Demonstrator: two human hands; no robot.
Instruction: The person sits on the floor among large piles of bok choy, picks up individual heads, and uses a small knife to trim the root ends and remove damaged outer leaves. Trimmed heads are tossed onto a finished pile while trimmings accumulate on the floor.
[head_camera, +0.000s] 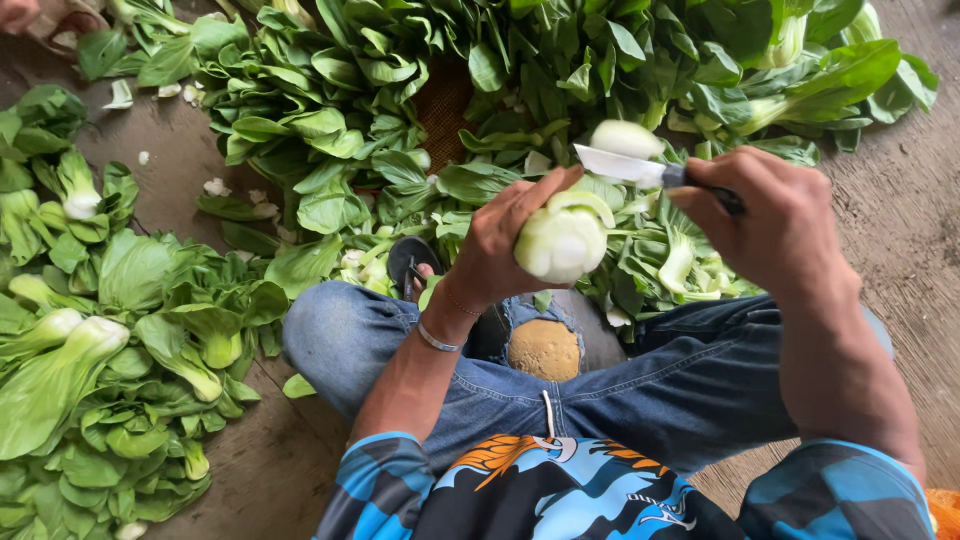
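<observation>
The left hand (500, 245) is wrapped around a head of bok choy (562, 240), fingers closed on its pale stalks, with the white cut base turned toward the person's chest so the trimmed end faces the eye. The right hand (775, 225) is closed in a fist round the dark handle of a knife (625, 166), whose blade lies flat and crosswise just above the held head, edge near the stalks, a position that suits shaving the base.

Taking the held head as landmark: it hangs in the air above the person's knees, which are in torn blue jeans (640, 385). Beyond it, farther from the person, a big heap of leafy bok choy (420, 90) spreads over the wooden floor (900, 230), within easy reach of either hand. Well to its left lies a second pile (110, 350), its heads laid more loosely side by side. Between the two piles, small white trimmings (215, 187) are scattered on the floor. A sandalled foot (413, 262) shows just beside the left wrist.
</observation>
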